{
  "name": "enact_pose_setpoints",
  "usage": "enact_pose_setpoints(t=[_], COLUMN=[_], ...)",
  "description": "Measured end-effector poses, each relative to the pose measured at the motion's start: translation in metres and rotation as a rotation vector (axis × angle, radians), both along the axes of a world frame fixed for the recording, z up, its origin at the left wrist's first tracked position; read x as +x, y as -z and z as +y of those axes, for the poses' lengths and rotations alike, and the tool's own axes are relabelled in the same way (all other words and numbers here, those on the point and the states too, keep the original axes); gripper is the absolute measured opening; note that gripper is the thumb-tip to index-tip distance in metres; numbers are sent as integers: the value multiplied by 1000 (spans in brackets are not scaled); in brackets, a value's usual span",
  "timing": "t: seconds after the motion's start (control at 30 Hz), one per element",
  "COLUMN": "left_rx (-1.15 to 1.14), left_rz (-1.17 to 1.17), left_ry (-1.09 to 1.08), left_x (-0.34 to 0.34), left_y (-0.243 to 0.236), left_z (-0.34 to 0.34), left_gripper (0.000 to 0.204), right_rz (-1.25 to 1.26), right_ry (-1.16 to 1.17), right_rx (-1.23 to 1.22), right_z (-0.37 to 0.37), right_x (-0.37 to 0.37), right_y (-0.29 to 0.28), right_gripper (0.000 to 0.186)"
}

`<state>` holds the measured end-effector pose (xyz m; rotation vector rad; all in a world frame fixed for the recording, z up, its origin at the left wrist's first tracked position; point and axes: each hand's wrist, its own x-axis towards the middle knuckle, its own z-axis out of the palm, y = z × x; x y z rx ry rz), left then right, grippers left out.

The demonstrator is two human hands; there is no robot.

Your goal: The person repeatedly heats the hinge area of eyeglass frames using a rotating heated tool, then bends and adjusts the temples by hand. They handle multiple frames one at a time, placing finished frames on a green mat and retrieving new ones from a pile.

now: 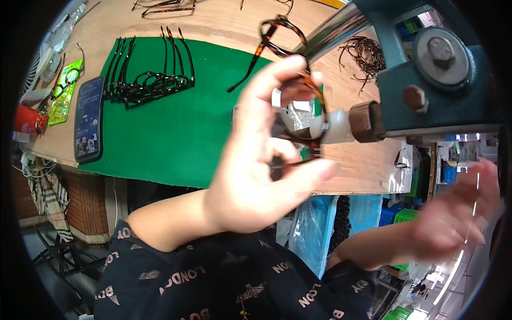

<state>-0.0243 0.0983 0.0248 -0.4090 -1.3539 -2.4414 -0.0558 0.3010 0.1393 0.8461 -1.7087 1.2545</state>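
My left hand [250,176] is closed on a tortoiseshell eyeglass frame [322,109], raised over the table with one temple pointing down to the left. One rim of the frame sits around or against a white plastic tip [336,127] that sticks out of a teal machine [442,101]; the exact contact is partly hidden by my fingers. Out to the right, beneath the machine, my right hand [453,210] is blurred by motion. Its fingers look stretched out and apart, and nothing shows in them.
On the green mat [160,138] lie a row of dark eyeglass frames [152,85] and a phone [89,120]. A heap of dark temples [364,57] rests at the table's back right. Blue crates [362,218] stand below the table edge. More frames [168,6] lie at the back.
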Motion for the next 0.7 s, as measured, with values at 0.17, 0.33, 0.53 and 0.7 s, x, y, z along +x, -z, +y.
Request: enact_pose_setpoints(t=[0.17,0.33,0.53,0.7], left_rx=[91,180,346,326], left_rz=[-131,-213,-241,-100], left_ry=[17,31,254,369], left_x=[18,29,34,30], left_y=[-2,5,9,11], left_z=[-37,-35,-32,-29], left_gripper=[70,69,65,15], right_rz=[-1042,-971,-911,-885], right_ry=[36,144,171,71], right_rx=[464,552,649,690], right_z=[34,27,24,30], right_x=[26,40,36,33], right_y=[171,197,201,197], right_gripper=[10,8,8,8])
